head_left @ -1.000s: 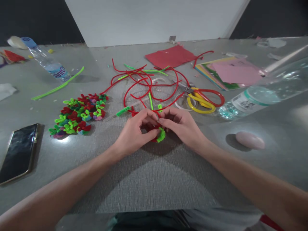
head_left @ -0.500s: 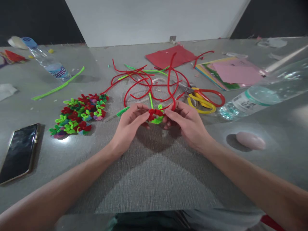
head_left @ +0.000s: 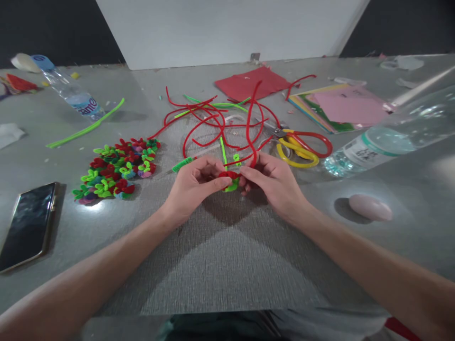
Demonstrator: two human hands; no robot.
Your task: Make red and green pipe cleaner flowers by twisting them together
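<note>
Between my hands, over the near middle of the table, is a small red and green pipe-cleaner flower [head_left: 231, 181]. My left hand [head_left: 199, 182] pinches its red left side between thumb and fingers. My right hand [head_left: 272, 182] is closed at its right side, gripping a long red pipe cleaner [head_left: 250, 128] that rises from the fingers and curves upward. How this pipe cleaner joins the flower is hidden by my fingertips. Just beyond lie a small curled green piece [head_left: 237, 159] and a coiled green pipe cleaner [head_left: 182, 164].
Finished pipe-cleaner flowers [head_left: 115, 170] cluster at left, near a phone [head_left: 30, 225]. Loose red pipe cleaners [head_left: 204, 118] tangle beyond my hands. Scissors [head_left: 302, 147], a large bottle [head_left: 377, 142] and a pink oval object [head_left: 370, 207] are at right. A small bottle [head_left: 76, 94] leans at far left.
The flower has turned and moved slightly nearer to me, with my left thumb now further over its red part. The long red pipe cleaner has shifted slightly.
</note>
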